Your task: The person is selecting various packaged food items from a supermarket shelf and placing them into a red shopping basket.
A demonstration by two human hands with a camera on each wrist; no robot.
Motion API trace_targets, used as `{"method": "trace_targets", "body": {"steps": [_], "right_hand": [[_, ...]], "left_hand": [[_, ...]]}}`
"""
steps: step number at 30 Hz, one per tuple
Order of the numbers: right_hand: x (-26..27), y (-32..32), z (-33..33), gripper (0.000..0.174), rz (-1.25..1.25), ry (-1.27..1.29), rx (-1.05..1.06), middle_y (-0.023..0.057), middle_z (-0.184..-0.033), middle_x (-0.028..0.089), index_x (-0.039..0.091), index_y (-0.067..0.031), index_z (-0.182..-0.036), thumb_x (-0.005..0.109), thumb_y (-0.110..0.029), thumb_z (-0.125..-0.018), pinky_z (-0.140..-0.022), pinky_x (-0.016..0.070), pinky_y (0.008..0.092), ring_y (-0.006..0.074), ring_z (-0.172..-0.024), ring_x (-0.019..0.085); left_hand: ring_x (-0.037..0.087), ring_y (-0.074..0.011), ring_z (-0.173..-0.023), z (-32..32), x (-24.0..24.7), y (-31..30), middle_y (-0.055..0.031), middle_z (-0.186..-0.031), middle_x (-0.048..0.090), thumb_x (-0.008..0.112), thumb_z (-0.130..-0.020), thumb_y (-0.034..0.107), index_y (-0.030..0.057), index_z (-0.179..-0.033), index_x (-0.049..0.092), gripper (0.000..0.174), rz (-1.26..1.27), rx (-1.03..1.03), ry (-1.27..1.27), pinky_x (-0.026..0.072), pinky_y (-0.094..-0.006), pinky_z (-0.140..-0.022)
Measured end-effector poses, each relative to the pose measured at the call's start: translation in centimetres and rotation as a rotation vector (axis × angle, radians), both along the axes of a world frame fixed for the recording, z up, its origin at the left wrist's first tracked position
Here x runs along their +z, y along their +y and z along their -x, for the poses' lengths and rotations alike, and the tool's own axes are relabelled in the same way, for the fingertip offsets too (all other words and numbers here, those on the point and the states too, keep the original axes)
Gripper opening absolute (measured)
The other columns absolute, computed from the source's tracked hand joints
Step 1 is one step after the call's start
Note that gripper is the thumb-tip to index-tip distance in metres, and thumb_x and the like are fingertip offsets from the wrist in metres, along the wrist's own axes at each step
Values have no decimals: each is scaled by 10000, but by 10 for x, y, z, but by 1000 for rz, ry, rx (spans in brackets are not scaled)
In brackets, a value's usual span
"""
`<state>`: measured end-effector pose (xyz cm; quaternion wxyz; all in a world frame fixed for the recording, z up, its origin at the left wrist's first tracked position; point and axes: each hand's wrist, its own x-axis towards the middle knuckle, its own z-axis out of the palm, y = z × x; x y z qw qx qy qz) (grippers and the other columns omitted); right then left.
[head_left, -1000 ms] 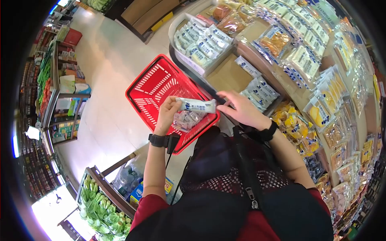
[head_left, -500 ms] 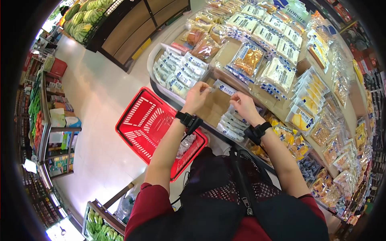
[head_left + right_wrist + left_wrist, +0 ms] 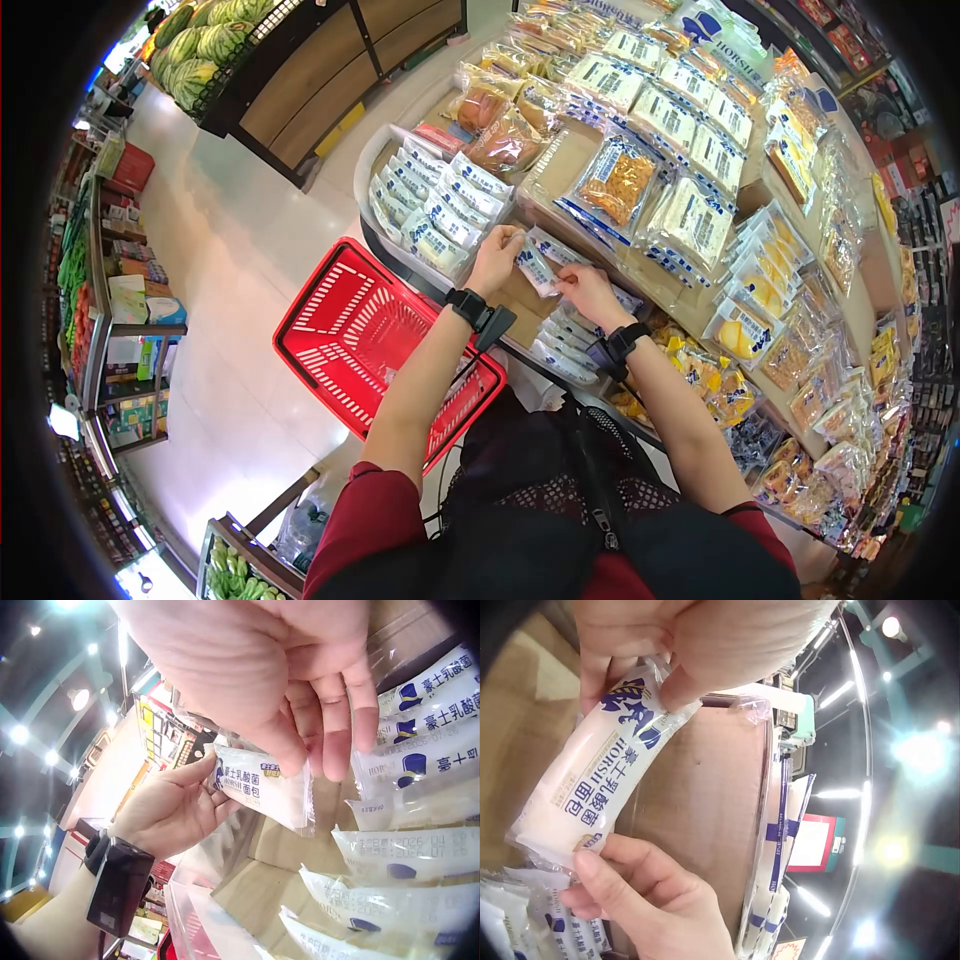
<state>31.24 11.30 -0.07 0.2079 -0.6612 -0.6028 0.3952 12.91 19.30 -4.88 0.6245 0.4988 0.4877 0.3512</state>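
A white plastic-wrapped bread packet (image 3: pixel 537 268) with blue print is stretched between both hands above a cardboard-floored display bin (image 3: pixel 515 298). My left hand (image 3: pixel 495 260) pinches one end, beside the blue logo in the left wrist view, where the packet (image 3: pixel 592 772) shows its printed face. At the opposite end, the thumb and fingers of my right hand (image 3: pixel 592 297) pinch the wrapper. Similar wrapped breads (image 3: pixel 405 855) stand in a row close to the right hand in the right wrist view. Another packet (image 3: pixel 560 245) lies at the bin's far side, partly behind the held one.
A red shopping basket (image 3: pixel 400 312) stands left of the display, partly hidden by the left forearm. More white packets (image 3: pixel 440 215) fill the tub left of the bin. Bagged breads (image 3: pixel 615 180) are stacked behind, and yellow packs (image 3: pixel 705 375) lie to the right.
The left hand held a packet over the basket a second ago, with the right hand open beside it. Both hands have since moved over the bin and now hold a packet between them.
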Motion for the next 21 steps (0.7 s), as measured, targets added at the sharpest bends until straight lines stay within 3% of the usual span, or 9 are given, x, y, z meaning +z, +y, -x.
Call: {"method": "trace_targets", "body": {"steps": [4,6,7,9,13,16,20,21], "right_hand": [[31,22,70,150,-164,-185,17,177,-815,647,612,-26,-913,593,-110,-790,-703,488,412,352,-797,620],[34,29,83,98,-218,-384,-63,172,-811,642,603,-57,-845,550,-132,-811,-678,486,441,369,-793,609],[30,25,80,98,-214,-382,-62,172,-811,642,603,-57,-845,550,-132,-811,-678,486,441,369,-793,609],[21,14,57,107,-218,-452,-56,167,-833,639,590,-73,-839,527,-159,-826,-673,489,456,370,-805,609],[-6,-5,-13,119,-163,-509,-87,169,-868,633,583,-71,-867,547,-177,-824,-687,490,467,373,-818,608],[-22,-11,-55,121,-206,-598,-136,151,-860,640,604,-92,-860,587,-200,-810,-712,479,455,356,-824,609],[-11,-12,-56,164,-209,-575,-58,174,-856,636,595,-68,-892,603,-212,-813,-712,486,452,361,-823,611],[-1,-17,-54,197,-241,-563,-24,181,-856,628,571,-43,-915,601,-210,-814,-701,495,457,363,-818,615]], "left_hand": [[564,-102,-730,67,21,18,-5,-814,588,546,-912,218,63,-1015,563,187,-40,83,3,463,-265,-651],[615,-225,-775,82,33,19,-84,-872,614,554,-879,187,78,-995,579,161,-239,29,414,487,-356,-685],[615,-225,-775,79,37,14,-84,-872,614,554,-879,187,78,-995,579,161,-235,28,416,487,-356,-685],[603,-335,-867,51,37,0,-148,-959,606,550,-837,148,82,-980,589,162,-399,-75,788,485,-421,-741],[586,-360,-920,-32,20,-12,-163,-981,603,547,-818,130,84,-977,586,170,-317,-112,867,479,-432,-769],[584,-359,-938,-72,6,-14,-191,-1020,594,560,-814,140,62,-1053,574,252,-310,-154,779,474,-430,-787],[532,-375,-1060,-51,18,-21,-225,-1145,541,561,-801,142,52,-1208,504,421,-338,-142,653,437,-420,-901],[566,-306,-1034,-41,37,-27,-206,-1123,569,576,-815,151,17,-1218,497,432,-362,-166,589,455,-368,-876]]}}
